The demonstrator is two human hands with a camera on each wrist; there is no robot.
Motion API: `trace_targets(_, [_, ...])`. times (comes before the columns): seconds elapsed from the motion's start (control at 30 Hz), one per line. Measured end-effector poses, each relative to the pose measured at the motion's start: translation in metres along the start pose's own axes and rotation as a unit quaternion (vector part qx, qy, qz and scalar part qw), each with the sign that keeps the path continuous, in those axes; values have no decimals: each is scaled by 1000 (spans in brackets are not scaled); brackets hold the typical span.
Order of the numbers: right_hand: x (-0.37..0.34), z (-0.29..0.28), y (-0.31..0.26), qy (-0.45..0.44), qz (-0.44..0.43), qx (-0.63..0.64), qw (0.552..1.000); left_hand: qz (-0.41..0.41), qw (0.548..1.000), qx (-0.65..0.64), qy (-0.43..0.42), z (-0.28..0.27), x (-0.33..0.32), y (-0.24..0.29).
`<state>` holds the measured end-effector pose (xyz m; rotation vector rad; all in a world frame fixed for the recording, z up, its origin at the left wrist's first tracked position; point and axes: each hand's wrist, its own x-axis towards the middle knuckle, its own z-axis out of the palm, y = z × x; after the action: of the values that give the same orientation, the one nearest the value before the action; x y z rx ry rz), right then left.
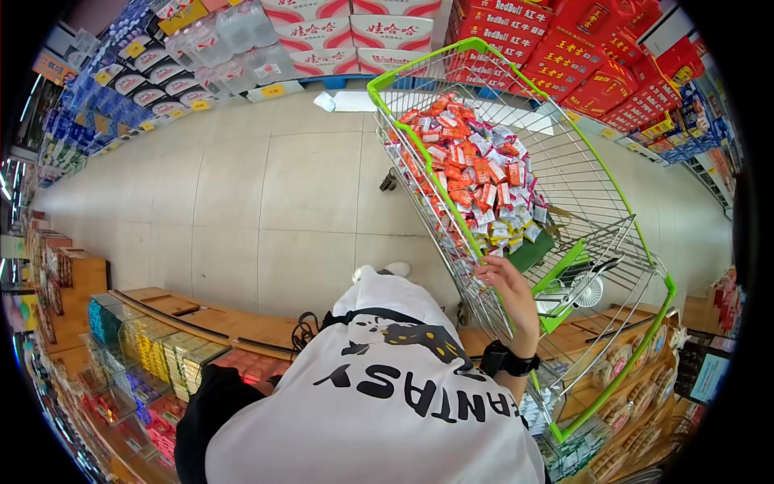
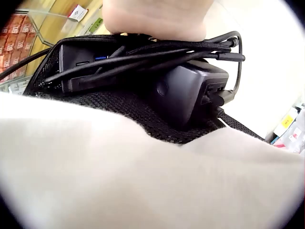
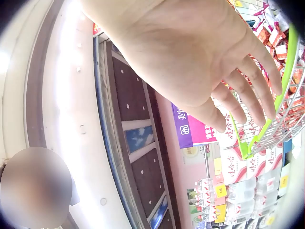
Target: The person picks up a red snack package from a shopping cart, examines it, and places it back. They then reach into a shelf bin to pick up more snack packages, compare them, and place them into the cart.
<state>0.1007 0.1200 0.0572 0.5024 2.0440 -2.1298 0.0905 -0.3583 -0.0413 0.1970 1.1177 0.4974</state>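
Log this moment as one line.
right hand: open, at green cart rim | orange-and-white packets: heaped inside | left hand: near black mesh bag, fingers hidden

Shopping cart [image 1: 438,179]: silver metal wire, lime-green rim. Small wrapped packets [image 1: 463,165]: orange-red with white, some white edged in magenta, others yellow and white. Shirt [image 1: 363,427]: white fabric, black capital lettering, black-and-white figure dotted yellow. Wristwatch [image 1: 509,361]: black. Tiled floor [image 1: 306,177]: beige squares, thin darker joints. Rectangular cartons [image 1: 391,32]: white, red characters, curved pinkish-red bands. Stacked drink boxes [image 1: 556,48]: red, pale lettering. Hanging sign [image 3: 183,126]: purple beside magenta, white characters. Ceiling panels [image 3: 131,90]: dark brown with white dots, others blue with white cloud pattern. Mesh bag [image 2: 119,107]: black netting. Boxy device [image 2: 178,93]: dark grey.
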Motion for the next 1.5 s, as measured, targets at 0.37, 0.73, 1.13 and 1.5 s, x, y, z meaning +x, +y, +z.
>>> trace_targets(0.37, [-5, 1, 1, 22, -1, 4, 1000, -7, 1000, 27, 15, -10, 0, 4])
trace_targets(0.73, [-7, 6, 4, 12, -2, 17, 1000, -9, 999, 42, 25, -14, -1, 3])
trace_targets(1.13, [-12, 10, 6, 22, 9, -19, 1000, -10, 998, 56, 33, -20, -1, 2])
trace_targets(1.5, [-17, 12, 17, 30, -2, 1, 1000, -16, 997, 73, 33, -26, -3, 1])
